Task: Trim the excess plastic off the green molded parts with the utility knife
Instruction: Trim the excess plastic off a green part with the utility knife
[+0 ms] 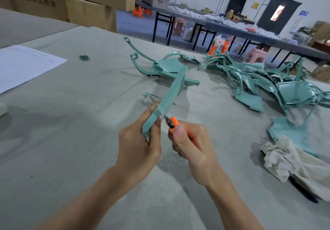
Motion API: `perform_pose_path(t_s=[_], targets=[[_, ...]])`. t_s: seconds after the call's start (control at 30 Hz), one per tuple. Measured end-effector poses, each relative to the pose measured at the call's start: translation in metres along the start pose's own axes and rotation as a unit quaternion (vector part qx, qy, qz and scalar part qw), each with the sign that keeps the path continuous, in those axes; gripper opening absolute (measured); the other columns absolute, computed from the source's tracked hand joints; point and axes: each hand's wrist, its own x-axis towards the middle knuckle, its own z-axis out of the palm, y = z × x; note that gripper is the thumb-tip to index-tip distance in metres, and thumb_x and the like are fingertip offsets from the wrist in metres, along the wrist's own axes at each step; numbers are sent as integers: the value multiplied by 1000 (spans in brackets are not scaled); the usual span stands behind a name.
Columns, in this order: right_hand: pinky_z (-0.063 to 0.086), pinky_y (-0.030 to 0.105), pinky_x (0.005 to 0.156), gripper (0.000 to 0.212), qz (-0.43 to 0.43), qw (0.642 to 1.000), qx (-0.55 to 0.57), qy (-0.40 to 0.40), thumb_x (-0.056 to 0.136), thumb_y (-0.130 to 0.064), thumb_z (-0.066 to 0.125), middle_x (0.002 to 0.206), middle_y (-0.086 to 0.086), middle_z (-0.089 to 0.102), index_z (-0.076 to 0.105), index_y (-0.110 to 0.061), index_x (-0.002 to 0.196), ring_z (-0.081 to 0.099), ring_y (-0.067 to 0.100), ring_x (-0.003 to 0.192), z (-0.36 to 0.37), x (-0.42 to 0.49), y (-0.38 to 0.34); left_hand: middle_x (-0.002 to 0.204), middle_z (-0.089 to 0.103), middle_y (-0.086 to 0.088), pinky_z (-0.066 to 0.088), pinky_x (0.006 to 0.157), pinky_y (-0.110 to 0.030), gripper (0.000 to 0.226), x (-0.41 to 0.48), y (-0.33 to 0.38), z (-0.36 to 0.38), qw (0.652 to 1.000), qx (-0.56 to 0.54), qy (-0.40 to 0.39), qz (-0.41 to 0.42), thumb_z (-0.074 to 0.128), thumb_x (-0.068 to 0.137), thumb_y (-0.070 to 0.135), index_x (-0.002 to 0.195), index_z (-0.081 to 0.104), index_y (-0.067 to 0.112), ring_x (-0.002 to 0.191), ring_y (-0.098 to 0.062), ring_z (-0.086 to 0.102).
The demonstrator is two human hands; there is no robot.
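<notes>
Trimming in progress: left hand [137,149] grips green part [167,97]; right hand [192,146] clasps utility knife [172,122], blade at part's edge; next, draw the blade along that edge.

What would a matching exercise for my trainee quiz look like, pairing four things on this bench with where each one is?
Things
1. orange plastic utility knife
2. long green molded plastic strip
3. white printed paper sheet
4. crumpled off-white cloth

Places
A. flat at the left of the grey table
B. gripped in the left hand
C. heaped at the table's right
D. gripped in the right hand

Pairs: 1-D, 2-B, 3-A, 4-C
</notes>
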Motion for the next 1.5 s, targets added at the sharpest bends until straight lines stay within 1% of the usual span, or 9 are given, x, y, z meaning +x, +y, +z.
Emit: perform_pose_path(t_s=[0.2, 0.27, 0.4, 0.73, 0.9, 1.07, 1.23, 1.3, 1.5], targets=[[22, 29, 50, 53, -39, 997, -66, -31, 93, -71, 39, 56, 0, 30, 38, -29, 62, 27, 10, 51, 7, -1, -7, 55, 55, 6, 39, 46, -15, 19, 3, -4, -1, 998, -52, 24, -6, 52, 92, 16, 107, 63, 15, 52, -6, 50], [22, 25, 47, 67, -2, 1000, 19, 9, 86, -79, 44, 57, -1, 30, 44, -15, 63, 27, 8, 49, 1, 3, -8, 53, 58, -2, 36, 51, -2, 26, 4, -1, -1, 1000, -13, 20, 3, 49, 92, 16, 112, 65, 14, 61, -14, 55], [21, 17, 41, 78, 47, 992, 61, 103, 82, -81, 46, 55, -4, 29, 34, -6, 61, 25, 7, 46, -12, 15, -6, 53, 57, 5, 28, 58, 10, 35, 4, 3, 0, 1000, 11, 4, 10, 46, 90, 17, 123, 57, 20, 70, -11, 57], [22, 31, 49, 63, -6, 999, -33, 7, 91, -78, 36, 54, 5, 31, 37, -22, 60, 27, 10, 50, 14, -3, -8, 47, 41, 22, 29, 52, 5, 19, 3, -7, -1, 999, 3, 15, -32, 53, 88, 9, 98, 69, 4, 51, 19, 46], [22, 28, 52, 49, -33, 996, -77, -23, 94, -74, 34, 55, -6, 30, 37, -37, 62, 28, 9, 51, 17, -6, -14, 67, 61, -12, 47, 56, -21, 20, 5, -4, -2, 996, -78, 18, -27, 54, 94, 24, 111, 65, 26, 61, -21, 57], [19, 29, 51, 69, 4, 998, 65, 22, 85, -76, 49, 56, 2, 26, 36, -13, 62, 23, 13, 51, 12, -4, -17, 58, 46, 20, 29, 60, 8, 32, 10, -4, -3, 998, 64, 0, 5, 46, 91, 15, 116, 64, 10, 66, -8, 53], [25, 26, 48, 43, 19, 997, 25, 72, 67, -50, 79, 49, -7, 32, 44, -29, 53, 28, 14, 48, 13, 3, -18, 65, 54, 23, 37, 62, -1, 51, 4, -6, -6, 997, 9, -80, -16, 50, 84, 25, 134, 41, 35, 65, 5, 51], [26, 35, 47, 39, 38, 995, 60, 73, 62, -42, 83, 49, 5, 34, 52, -20, 55, 30, 22, 47, 10, 4, -17, 73, 61, 27, 39, 64, 0, 54, 2, -6, -6, 994, 18, -109, 7, 57, 85, 21, 137, 45, 29, 71, 11, 54], [27, 17, 39, 22, 77, 978, 188, 48, 67, -11, 79, 44, -11, 36, 65, -27, 62, 28, 6, 38, -4, 7, -17, 116, 69, -8, 42, 78, -12, 48, 3, 2, -6, 988, 62, -127, 69, 49, 85, 4, 133, 54, 5, 102, -12, 54]])
